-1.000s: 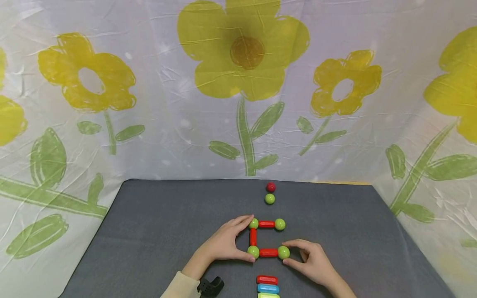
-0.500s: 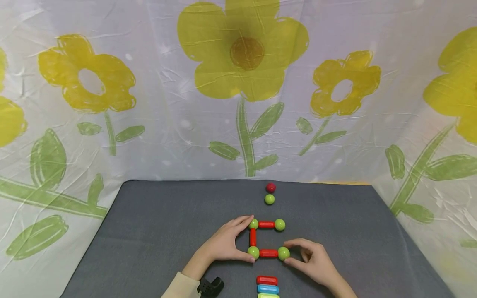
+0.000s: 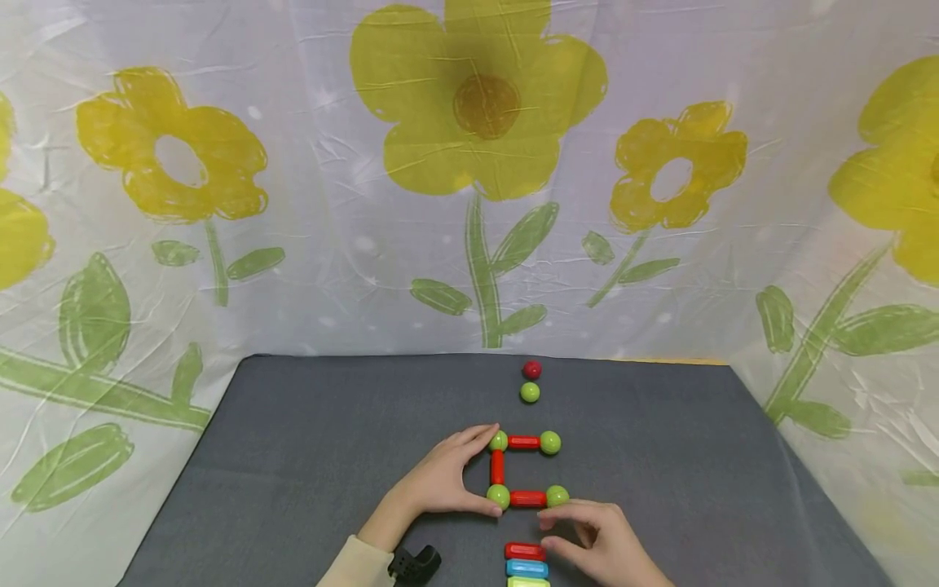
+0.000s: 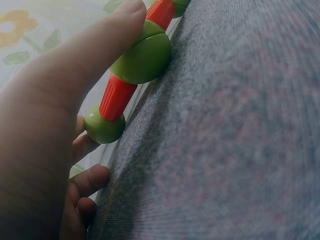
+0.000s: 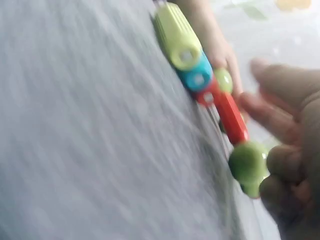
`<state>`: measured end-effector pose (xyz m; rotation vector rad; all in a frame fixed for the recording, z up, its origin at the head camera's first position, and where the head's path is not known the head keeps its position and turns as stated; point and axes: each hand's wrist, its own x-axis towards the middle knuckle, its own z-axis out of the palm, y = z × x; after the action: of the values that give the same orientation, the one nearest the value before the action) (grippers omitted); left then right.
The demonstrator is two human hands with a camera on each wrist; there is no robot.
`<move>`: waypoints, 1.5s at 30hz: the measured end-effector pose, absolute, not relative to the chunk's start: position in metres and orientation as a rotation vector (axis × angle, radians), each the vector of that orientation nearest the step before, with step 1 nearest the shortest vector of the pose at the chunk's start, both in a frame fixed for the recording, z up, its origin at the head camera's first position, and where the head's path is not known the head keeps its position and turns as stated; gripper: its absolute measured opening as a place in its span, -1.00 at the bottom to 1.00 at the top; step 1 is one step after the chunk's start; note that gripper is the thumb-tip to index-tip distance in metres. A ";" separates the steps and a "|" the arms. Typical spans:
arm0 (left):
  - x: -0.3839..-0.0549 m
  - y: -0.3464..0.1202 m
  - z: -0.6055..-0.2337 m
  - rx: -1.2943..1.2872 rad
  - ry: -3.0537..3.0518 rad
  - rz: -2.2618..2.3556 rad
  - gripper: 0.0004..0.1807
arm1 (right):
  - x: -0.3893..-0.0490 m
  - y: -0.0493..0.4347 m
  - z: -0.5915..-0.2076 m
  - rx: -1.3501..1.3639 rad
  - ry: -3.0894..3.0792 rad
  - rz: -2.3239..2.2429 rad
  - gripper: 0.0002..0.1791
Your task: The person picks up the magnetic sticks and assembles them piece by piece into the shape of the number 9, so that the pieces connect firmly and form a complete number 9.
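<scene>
A three-sided frame of green balls joined by red rods lies on the dark grey table. My left hand (image 3: 446,473) spans its left side, thumb at the near-left green ball (image 3: 498,496) and fingertips at the far-left green ball (image 3: 498,440). The left wrist view shows the thumb against a green ball (image 4: 145,57). My right hand (image 3: 600,540) hovers with thumb and forefinger apart, holding nothing, beside a loose red rod (image 3: 524,552) and just in front of the near-right green ball (image 3: 557,496). Blue (image 3: 526,569) and yellow-green (image 3: 528,582) rods lie in line below the red one.
Behind the frame, a loose green ball (image 3: 530,392) and a red ball (image 3: 531,369) sit near the table's (image 3: 352,399) far edge. A cloth (image 3: 308,269) printed with yellow flowers hangs beyond it and at both sides.
My right hand has let go of the near-right green ball and moved down and left toward the loose red rod. My left hand and the frame have stayed put.
</scene>
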<state>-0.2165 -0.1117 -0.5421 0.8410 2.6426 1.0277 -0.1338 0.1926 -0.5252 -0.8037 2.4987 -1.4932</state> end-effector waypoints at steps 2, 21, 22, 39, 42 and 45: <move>-0.217 -0.112 -0.542 0.840 2.643 1.023 0.31 | -0.133 0.190 -0.528 -0.836 2.459 -1.434 -0.71; -0.217 -0.112 -0.542 0.850 2.643 1.030 0.31 | -0.136 0.190 -0.537 -0.926 2.343 -1.404 -0.79; -0.217 -0.112 -0.542 0.850 2.643 1.029 0.31 | -0.136 0.190 -0.537 -0.932 2.350 -1.408 -0.80; -0.217 -0.112 -0.542 0.863 2.640 1.036 0.30 | -0.142 0.195 -0.515 -0.644 2.746 -1.638 -0.82; -0.217 -0.112 -0.542 0.863 2.636 1.039 0.30 | -0.149 0.201 -0.513 -0.569 2.881 -1.651 -0.78; -0.217 -0.112 -0.541 0.858 2.631 1.041 0.31 | -0.159 0.205 -0.514 -0.493 2.980 -1.630 -0.74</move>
<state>-0.2169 -0.1121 -0.5411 0.8581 2.6314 1.0412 -0.1586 0.2051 -0.5144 -0.4930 2.9800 -1.6295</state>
